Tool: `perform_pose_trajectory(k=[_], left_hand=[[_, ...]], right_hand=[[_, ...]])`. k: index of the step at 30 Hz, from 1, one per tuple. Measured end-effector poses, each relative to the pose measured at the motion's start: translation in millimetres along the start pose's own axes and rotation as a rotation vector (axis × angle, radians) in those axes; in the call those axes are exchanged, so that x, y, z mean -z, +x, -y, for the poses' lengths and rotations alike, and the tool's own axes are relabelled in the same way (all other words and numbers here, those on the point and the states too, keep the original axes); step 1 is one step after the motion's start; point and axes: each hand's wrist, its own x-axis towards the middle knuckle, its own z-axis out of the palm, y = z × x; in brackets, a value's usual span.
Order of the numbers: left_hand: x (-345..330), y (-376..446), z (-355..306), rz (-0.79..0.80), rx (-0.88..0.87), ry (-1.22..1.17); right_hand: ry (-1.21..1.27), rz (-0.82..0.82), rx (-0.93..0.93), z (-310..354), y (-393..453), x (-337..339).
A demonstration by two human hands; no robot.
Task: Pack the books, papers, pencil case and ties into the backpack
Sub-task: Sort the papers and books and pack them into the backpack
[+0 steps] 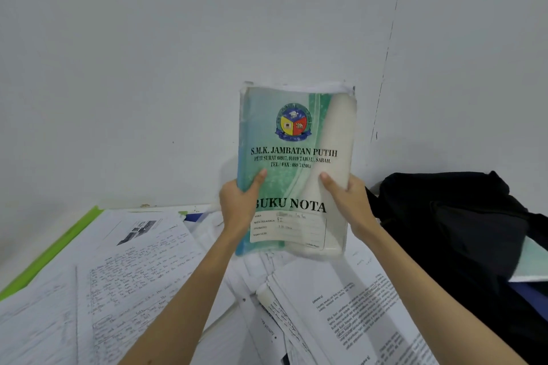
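Notebook cover reads "S.M.K. JAMBATAN PUTIH", "BUKU NOTA". Green-white, plastic-wrapped, held upright above the table before a pale wall. Left hand and right hand: each grip grasps a side edge. Loose papers below; black backpack at right.

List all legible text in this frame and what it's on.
All on the green notebook cover:
"S.M.K. JAMBATAN PUTIH"
"PETI SURAT 60917, 91019 TAWAU, SABAH."
"TEL / FAX : 089 712603"
"BUKU NOTA"
Name label on the cover: printed fields and handwriting too small to read.
Loose papers on the table: handwriting and print too small or blurred to read.
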Motion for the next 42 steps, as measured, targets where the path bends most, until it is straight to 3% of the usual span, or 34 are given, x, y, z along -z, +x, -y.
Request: perform_pose_trajectory(k=[6, 12, 17, 22, 25, 31, 37, 38, 42], left_hand=[[-11, -20, -37, -0.015, -0.079, -0.165], [-11, -45, -1, 0.16, 0.035, -0.111], [-3, -49, 19, 0.267, 0.17, -0.068], [-3, -50, 8, 0.254, 0.145, -0.033], [-15, -48, -10, 0.27, 0.105, -0.003], [-76, -54, -43, 0.455, 0.259, -0.108], [-183, -98, -34, 0.817, 0.566, -0.372], [-202, -108, -24, 0.828, 0.596, -0.306], [-260, -141, 23, 0.716, 0.439, 0.351]], right_hand=[[0.151, -0.046, 0.043, 42, -6, 22], [0.195, -0.12, -0.157, 3, -34, 38], [0.227, 0.015, -0.273, -20, -51, 44], [0.048, 0.152, -0.237, -16, -56, 48], [0.003, 0.145, -0.216, -4, -59, 58], [0.011, 0.029, -0.193, 49, -57, 143], [0.006, -0.105, -0.243, 68, -68, 264], [0.01, -0.138, -0.257, 65, -71, 284], [0.098, -0.26, -0.282, 48, -76, 362]])
